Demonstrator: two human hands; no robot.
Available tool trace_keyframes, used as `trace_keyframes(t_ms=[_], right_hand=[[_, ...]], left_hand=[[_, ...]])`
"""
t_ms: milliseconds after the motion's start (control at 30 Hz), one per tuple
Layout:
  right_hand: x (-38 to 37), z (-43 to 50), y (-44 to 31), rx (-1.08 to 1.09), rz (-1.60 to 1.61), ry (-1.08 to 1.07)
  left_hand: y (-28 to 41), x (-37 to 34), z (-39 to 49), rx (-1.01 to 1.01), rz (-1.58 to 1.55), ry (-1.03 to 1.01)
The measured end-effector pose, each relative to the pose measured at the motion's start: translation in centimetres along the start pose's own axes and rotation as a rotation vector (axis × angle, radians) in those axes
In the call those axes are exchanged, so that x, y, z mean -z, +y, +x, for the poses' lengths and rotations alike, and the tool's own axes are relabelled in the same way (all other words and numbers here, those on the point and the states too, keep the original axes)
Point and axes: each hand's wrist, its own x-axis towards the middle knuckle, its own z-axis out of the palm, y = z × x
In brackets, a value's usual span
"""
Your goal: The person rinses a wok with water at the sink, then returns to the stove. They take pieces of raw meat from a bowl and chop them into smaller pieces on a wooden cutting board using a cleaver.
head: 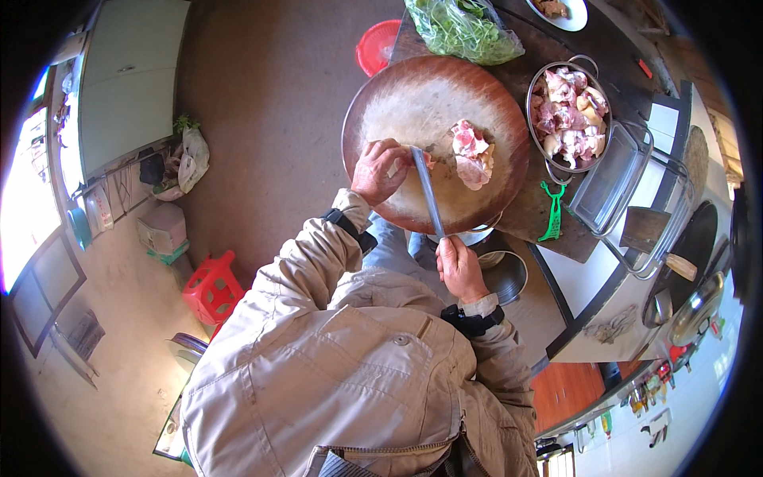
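My right hand (461, 268) grips the handle of a knife (428, 194), whose blade is seen nearly edge-on and points away from me. At the blade's tip end, my left hand (380, 173) rests on a round wooden chopping board (405, 101) with curled fingers. It pinches a small piece of meat (429, 160), mostly hidden by the fingers and blade. Right of the blade, larger chunks of raw meat (473, 155) with skin lie on the board. A metal pot (569, 119) of cut raw meat stands beyond the board's right edge.
Leafy greens in a plastic bag (465, 30) lie behind the board, near a red plastic basket (377, 47). A green peeler (553, 211), a clear glass dish (614, 176) and a cleaver (650, 232) lie at right. Below the board stands a metal pail (506, 277).
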Motion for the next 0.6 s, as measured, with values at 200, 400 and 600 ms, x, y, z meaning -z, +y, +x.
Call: trace_keyframes(t_ms=[200,400,600], right_hand=[[-0.4,0.5,-0.5,0.010,-0.200,0.012],[-1.0,0.7,-1.8,0.079,-0.301,0.066],[-1.4,1.4,-2.3,0.036,-0.310,0.086]], left_hand=[[-0.1,0.1,0.2,0.018,0.034,-0.011],[-0.3,-0.1,0.3,-0.005,0.018,-0.015],[-0.5,-0.5,0.4,-0.024,0.039,-0.014]])
